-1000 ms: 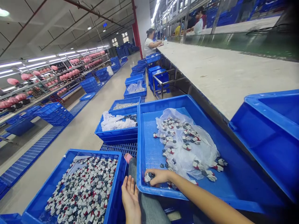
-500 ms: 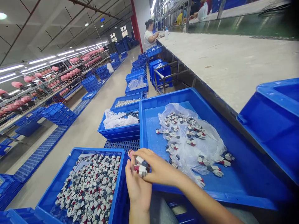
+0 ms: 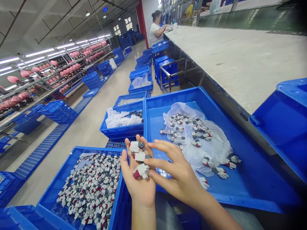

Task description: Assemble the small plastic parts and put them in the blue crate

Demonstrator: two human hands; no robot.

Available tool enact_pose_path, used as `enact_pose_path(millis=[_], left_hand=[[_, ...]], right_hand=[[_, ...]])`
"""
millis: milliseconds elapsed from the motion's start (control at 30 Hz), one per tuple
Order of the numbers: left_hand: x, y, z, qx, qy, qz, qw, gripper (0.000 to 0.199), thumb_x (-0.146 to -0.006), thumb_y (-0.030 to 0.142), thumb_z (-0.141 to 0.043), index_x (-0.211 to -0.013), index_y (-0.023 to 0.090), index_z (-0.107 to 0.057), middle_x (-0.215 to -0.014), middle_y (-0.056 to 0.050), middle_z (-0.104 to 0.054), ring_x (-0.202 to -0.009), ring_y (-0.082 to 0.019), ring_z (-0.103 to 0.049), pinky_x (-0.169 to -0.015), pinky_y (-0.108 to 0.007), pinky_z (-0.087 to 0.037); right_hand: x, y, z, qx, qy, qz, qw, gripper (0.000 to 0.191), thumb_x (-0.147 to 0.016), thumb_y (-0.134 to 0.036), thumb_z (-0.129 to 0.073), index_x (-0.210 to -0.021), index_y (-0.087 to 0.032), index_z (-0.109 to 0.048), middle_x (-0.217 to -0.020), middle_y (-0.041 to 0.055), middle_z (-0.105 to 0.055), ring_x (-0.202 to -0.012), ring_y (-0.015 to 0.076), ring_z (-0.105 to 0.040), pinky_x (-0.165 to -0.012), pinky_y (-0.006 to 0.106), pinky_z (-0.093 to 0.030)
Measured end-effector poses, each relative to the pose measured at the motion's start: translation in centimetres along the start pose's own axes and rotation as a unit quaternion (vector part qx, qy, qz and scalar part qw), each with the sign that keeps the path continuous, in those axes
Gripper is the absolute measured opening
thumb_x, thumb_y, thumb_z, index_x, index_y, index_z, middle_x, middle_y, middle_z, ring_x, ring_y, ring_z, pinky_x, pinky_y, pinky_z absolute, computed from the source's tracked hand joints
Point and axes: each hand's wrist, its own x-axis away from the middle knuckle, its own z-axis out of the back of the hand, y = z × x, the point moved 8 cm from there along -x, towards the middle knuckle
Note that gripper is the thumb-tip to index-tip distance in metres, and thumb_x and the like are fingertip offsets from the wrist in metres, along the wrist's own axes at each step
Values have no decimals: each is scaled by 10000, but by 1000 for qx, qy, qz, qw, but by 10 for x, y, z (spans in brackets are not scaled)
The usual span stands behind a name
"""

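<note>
In the head view, three small red, white and dark plastic parts (image 3: pixel 141 171) are cradled on the upturned, open left palm (image 3: pixel 141 188). They are touched by the loosely spread fingers of the right hand (image 3: pixel 176 171), though whether any is gripped cannot be told. More parts are heaped in the near-left blue crate (image 3: pixel 79 150); others are scattered on a plastic bag (image 3: pixel 216 150) in the right tray (image 3: pixel 153 110).

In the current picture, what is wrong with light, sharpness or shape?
Head view: ceiling lamps look overexposed; bright reflections on the large tray; right edge very dark; scene tilted and stretched towards the sides.
Head view: left hand and right hand fairly clear; distant racks softer.
</note>
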Motion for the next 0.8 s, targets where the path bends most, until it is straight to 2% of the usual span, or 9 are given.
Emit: enact_pose_path(millis=[200, 333, 500, 633, 800], left_hand=[[5, 8, -11, -106, -56, -47, 992, 439, -843, 469, -272, -1251, 361, -395, -1318, -12, -439, -1156, -180, -458, -879, -274, -430], [5, 7, -10, -164, -56, -53, 983, 455, -842, 491, -253, -1269, 380, -363, -1300, 7, -463, -1166, -173, -449, -913, -287, -400], [5, 4, -9, -160, -34, -51, 985, 459, -845, 489, -240, -1283, 390, -334, -1282, 19, -484, -1149, -164, -464, -934, -293, -386], [7, 0, -8, -125, -24, -35, 991, 468, -841, 493, -235, -1296, 402, -297, -1295, 26, -470, -1151, -144, -463, -915, -254, -400], [8, -3, -7, -120, -40, -27, 992, 470, -835, 498, -257, -1294, 409, -293, -1309, 39, -452, -1166, -150, -449, -901, -243, -412]], right_hand=[[7, -11, -1, -32, -41, 41, 998, 249, -754, -243, -592, -1000, -282, -595, -1236, 38, -474, -1187, 235, -378, -920, 410, -370], [12, -13, -2, -56, -40, 49, 996, 310, -765, -276, -595, -1068, -277, -531, -1193, 46, -517, -1156, 217, -429, -916, 396, -376], [14, -16, -4, -83, -51, 55, 994, 377, -798, -307, -553, -1157, -244, -455, -1182, 64, -543, -1151, 201, -450, -941, 378, -360], [15, -14, -12, -63, -87, 35, 994, 430, -835, -352, -492, -1236, -228, -395, -1287, 68, -459, -1226, 198, -365, -1013, 378, -276], [16, -9, -19, -55, -114, 3, 992, 571, -867, -465, -385, -1354, -220, -216, -1407, 62, -278, -1307, 215, -197, -1056, 403, -189]])
